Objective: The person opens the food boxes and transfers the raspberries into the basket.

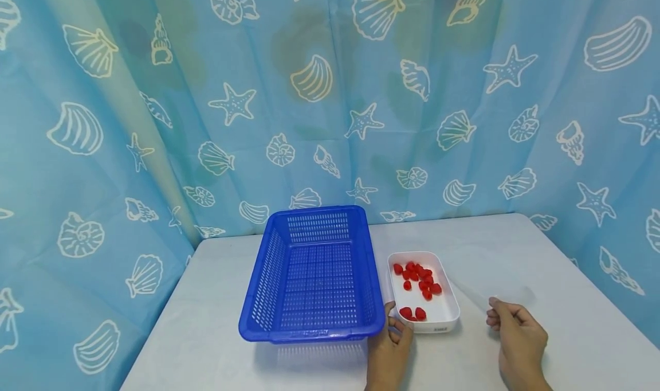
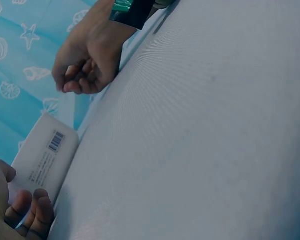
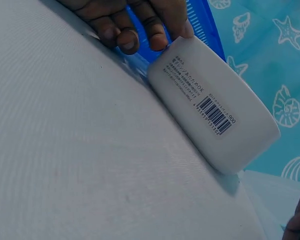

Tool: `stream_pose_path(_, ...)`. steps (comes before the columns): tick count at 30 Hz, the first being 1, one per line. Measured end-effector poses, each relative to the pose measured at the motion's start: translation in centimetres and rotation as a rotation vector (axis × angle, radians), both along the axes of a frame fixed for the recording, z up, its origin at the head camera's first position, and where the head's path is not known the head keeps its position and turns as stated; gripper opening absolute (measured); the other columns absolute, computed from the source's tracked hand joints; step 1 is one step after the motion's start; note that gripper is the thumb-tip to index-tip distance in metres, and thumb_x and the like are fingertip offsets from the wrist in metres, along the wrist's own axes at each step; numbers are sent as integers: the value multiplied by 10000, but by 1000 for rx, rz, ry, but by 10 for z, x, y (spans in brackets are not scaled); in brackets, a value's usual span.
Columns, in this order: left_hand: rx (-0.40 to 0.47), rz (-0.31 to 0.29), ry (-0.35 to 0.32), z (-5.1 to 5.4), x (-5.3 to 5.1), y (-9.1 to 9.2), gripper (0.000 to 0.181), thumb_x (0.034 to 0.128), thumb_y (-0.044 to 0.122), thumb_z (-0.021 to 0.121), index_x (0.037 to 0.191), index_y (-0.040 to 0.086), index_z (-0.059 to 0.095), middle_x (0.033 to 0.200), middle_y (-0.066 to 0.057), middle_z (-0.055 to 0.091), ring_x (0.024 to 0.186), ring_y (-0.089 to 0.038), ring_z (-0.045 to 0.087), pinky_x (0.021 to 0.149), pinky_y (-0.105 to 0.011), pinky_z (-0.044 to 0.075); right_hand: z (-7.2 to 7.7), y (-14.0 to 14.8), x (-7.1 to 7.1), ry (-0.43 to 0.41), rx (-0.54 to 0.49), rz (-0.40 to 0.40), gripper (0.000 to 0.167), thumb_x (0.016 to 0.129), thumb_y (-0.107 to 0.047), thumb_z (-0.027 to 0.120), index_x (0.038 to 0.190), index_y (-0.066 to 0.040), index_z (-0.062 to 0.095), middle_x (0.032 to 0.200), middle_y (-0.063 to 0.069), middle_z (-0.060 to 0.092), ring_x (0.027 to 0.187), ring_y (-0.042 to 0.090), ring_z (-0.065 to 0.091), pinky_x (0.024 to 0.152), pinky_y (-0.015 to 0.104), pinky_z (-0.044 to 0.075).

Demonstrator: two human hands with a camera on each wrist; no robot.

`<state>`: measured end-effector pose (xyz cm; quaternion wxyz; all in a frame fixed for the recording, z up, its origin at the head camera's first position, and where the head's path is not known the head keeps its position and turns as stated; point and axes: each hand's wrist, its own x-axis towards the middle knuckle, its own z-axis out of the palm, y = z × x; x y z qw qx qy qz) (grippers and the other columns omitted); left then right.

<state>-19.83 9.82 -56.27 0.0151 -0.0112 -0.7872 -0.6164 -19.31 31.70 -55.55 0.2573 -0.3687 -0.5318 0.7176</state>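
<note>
On the white table (image 1: 206,333) I see a blue rectangular plastic basket (image 1: 314,332); right of it, a white rectangular container (image 1: 433,325), then a thin transparent sheet (image 1: 497,289) pinched in the right hand (image 1: 518,335). The left hand (image 1: 389,345) grips the container's corner. Small red lumps (image 1: 427,280) lie inside.

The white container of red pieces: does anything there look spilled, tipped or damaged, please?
Nothing stands out: the white container sits level on the table, its visible red pieces lie inside, and no damage shows.
</note>
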Motion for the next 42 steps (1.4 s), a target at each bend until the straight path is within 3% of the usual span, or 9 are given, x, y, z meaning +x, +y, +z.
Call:
stream_pose_path(3,3,-5,-13,0,0,0,421,912,201,716,1307,199,571,861,130,515,674,-24,477,594,-200,427,2,2,2,-33,-60,70,97,898,-179,755,888,-89,721,800,-4,693,685,133,655,601,209,527)
stream_pose_path(7,4,-7,-44,1,-1,0,433,908,195,714,1316,192,573,872,117,514,678,-31,483,591,-199,430,6,6,8,-85,-143,233,155,899,-281,761,914,-129,734,857,-22,673,768,108,644,687,210,542)
stream_pose_path(13,6,-9,-53,1,-1,0,447,906,193,711,1330,187,569,881,111,518,682,-36,488,592,-202,433,8,13,12,4,-383,438,139,951,-286,692,1009,-159,702,982,-31,648,872,62,607,794,204,520)
stream_pose_path(16,6,-8,-63,0,-1,-1,445,907,197,710,1329,201,568,885,113,517,686,-36,486,592,-201,428,8,11,11,23,-451,428,159,981,-248,650,1087,-130,664,991,-29,634,874,59,586,786,207,511)
stream_pose_path(22,-5,-4,-61,1,-2,-2,425,921,209,697,1326,204,566,891,115,514,706,-44,484,612,-198,427,6,-1,9,14,-442,328,277,1054,-250,483,1293,-110,488,1041,-31,592,941,52,572,838,195,499)
stream_pose_path(30,7,-12,-81,0,-2,0,422,920,202,692,1322,230,566,902,108,507,719,-52,484,619,-196,419,7,-21,11,117,-551,196,341,1000,-265,608,1292,-126,503,1107,-27,576,1073,62,571,925,197,478)
stream_pose_path(35,10,-7,-75,2,-1,0,428,923,197,687,1330,234,557,907,101,499,734,-55,482,632,-198,421,8,-19,12,116,-572,314,399,943,-289,685,1273,-136,521,1121,-37,593,1070,41,576,946,191,461)
stream_pose_path(38,16,-5,-75,4,0,-1,435,919,185,688,1331,233,558,906,99,500,730,-57,483,627,-200,420,6,-18,12,60,-529,407,375,953,-308,667,1259,-132,542,1083,-43,623,987,34,581,897,186,480)
stream_pose_path(42,17,-10,-80,3,1,-1,436,920,181,684,1335,227,558,902,99,505,728,-57,485,625,-200,416,6,-19,12,-3,-444,446,340,993,-314,615,1251,-101,557,1010,-25,622,902,45,577,842,196,502)
